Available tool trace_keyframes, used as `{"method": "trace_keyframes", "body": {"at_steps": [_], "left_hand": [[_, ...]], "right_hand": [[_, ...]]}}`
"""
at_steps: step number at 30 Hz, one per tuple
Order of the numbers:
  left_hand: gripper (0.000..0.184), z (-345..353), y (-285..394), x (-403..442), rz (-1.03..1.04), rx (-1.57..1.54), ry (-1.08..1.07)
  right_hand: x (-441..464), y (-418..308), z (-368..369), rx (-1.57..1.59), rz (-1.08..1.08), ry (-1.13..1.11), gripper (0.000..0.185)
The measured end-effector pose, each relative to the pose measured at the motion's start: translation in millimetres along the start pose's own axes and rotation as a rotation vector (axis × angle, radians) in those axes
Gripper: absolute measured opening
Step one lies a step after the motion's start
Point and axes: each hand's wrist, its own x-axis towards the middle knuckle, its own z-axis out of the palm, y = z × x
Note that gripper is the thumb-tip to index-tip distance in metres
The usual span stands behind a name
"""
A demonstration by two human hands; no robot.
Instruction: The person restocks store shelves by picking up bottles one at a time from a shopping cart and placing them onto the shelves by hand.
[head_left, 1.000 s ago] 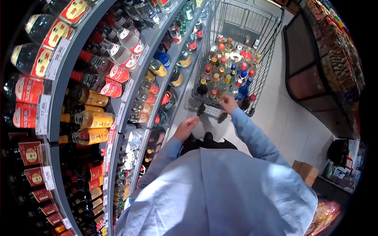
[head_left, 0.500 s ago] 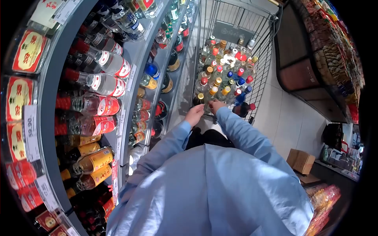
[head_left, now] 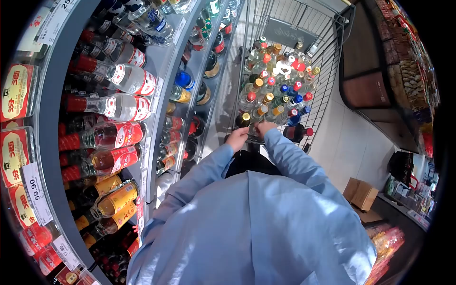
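A wire shopping cart (head_left: 327, 61) stands ahead of me, with many upright bottles packed at its near end. My left hand (head_left: 237, 138) is closed at the cart's near edge, just below a dark bottle with a gold cap (head_left: 244, 118). Close to its right, my right hand (head_left: 264, 127) has its fingers curled at the same edge, beneath bottles with yellowish caps (head_left: 278, 110). What either hand grips is too small or hidden to make out. A dark bottle with a red cap (head_left: 297, 132) leans to the right of my right hand.
Shelves of bottles (head_left: 156, 102) run along the left, with price tags on their edges. On the right is a dark display stand (head_left: 365, 90) heaped with packaged goods. A cardboard box (head_left: 361, 194) and a black basket (head_left: 400, 164) are at the lower right.
Both hands have come together at the cart's near edge; my left hand moved up and right, and my right hand moved left. The shelves have shifted in view.
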Motion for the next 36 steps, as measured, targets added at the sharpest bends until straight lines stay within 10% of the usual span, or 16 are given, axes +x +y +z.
{"method": "trace_keyframes", "body": {"at_steps": [13,21,36], "left_hand": [[0.076,39,71,-19,0.498,0.603,0.019],[0.056,56,124,-71,0.32,-0.09,-0.323],[0.044,82,79,-250,0.365,0.173,0.612]], "right_hand": [[-106,16,-154,0.816,-0.14,0.534,0.02],[-128,10,-219,1.108,-0.135,0.486,0.033],[-116,-98,-152,1.182,-0.599,-0.419,0.02]]}}
